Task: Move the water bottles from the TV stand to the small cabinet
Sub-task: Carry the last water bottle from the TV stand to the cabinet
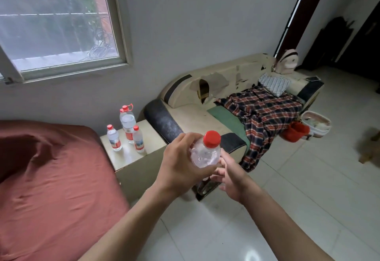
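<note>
The small cream cabinet (131, 158) between the bed's rust-red sheet (51, 178) and the worn sofa (195, 116) already carries three red-capped clear plastic bottles (128, 125); its near edge has room. My left hand (176, 164) grips another red-capped bottle (206, 149) mid-air, my right hand (230, 180) beneath it, fingers loosely curled.

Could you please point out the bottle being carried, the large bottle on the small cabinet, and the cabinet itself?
carried water bottle (205, 154): head view, clear shoulder below the red cap.
large water bottle (128, 120): head view, upper clear body.
small cabinet (131, 158): head view, bare front of top.
</note>
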A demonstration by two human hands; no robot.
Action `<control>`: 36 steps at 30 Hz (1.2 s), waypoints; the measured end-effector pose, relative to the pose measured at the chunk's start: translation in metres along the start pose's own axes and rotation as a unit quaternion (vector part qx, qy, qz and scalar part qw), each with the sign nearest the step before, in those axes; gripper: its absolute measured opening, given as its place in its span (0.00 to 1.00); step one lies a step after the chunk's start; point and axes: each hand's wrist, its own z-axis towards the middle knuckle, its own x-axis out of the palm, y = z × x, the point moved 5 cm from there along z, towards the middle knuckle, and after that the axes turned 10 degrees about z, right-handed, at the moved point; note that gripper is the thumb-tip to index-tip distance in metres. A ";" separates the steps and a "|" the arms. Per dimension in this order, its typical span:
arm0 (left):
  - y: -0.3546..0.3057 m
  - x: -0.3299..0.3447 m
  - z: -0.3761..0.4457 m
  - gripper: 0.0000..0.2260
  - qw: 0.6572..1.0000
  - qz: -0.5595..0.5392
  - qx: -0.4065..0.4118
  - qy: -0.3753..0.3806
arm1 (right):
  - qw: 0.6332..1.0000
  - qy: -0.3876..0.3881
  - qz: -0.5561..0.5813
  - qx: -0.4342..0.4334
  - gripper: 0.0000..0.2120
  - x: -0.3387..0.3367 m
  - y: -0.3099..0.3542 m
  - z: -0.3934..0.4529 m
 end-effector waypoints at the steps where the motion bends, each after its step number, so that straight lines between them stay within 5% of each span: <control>1: 0.008 -0.002 0.011 0.29 1.000 0.000 -0.005 -0.003 | 1.000 0.004 0.002 0.000 0.30 0.006 0.008 0.009; 22: 0.133 0.069 0.222 0.26 0.991 0.039 -0.118 -0.048 | 0.998 0.046 0.006 0.036 0.29 -0.008 0.141 0.266; 36: 0.258 0.070 0.307 0.28 0.980 0.087 -0.153 -0.087 | 0.994 0.066 -0.074 0.053 0.24 0.067 0.181 0.409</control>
